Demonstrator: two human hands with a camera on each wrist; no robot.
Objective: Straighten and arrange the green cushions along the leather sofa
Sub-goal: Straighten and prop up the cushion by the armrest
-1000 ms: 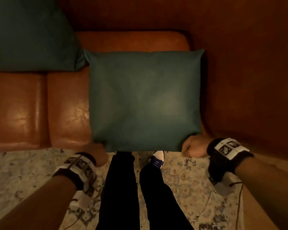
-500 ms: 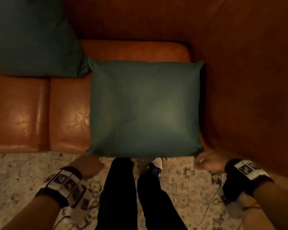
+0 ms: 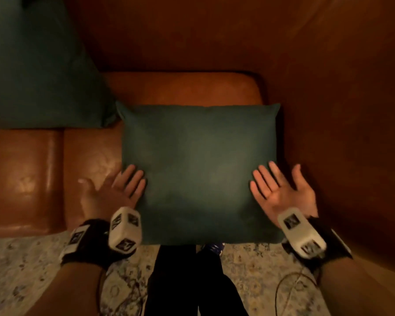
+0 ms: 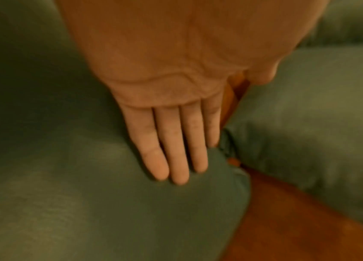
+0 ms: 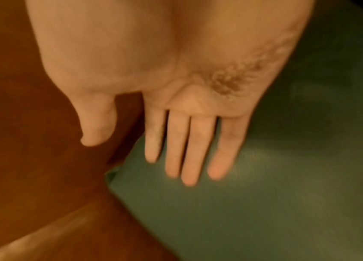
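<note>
A square green cushion (image 3: 198,174) lies flat on the right-hand seat of the leather sofa (image 3: 183,87), its right edge against the sofa's right arm and its near edge overhanging the front edge of the seat; a strip of bare leather shows between its far edge and the sofa back. The left hand (image 3: 114,190) sits at the cushion's left edge, about halfway along, with the fingers (image 4: 176,150) straight and held together, their tips lying on the green fabric near that edge, while the thumb points away to the left over the bare seat; it grips nothing. The right hand (image 3: 281,190) is at the cushion's right edge, palm turned up in the head view, fingers (image 5: 189,150) straight and slightly spread, thumb held apart over the sofa arm; the pictures are blurred, so whether this hand touches the fabric or hovers just above it cannot be told, but it holds nothing. A second green cushion (image 3: 37,65) leans against the sofa back on the left seat, its lower right corner just beside the far left corner of the flat cushion, and the left wrist view shows those two corners close with a sliver of leather between them. Below the sofa's front edge a pale patterned rug (image 3: 27,270) covers the floor, and the person's dark trouser legs (image 3: 183,281) stand at the cushion's near edge with a shoe (image 3: 212,247) showing beside them
</note>
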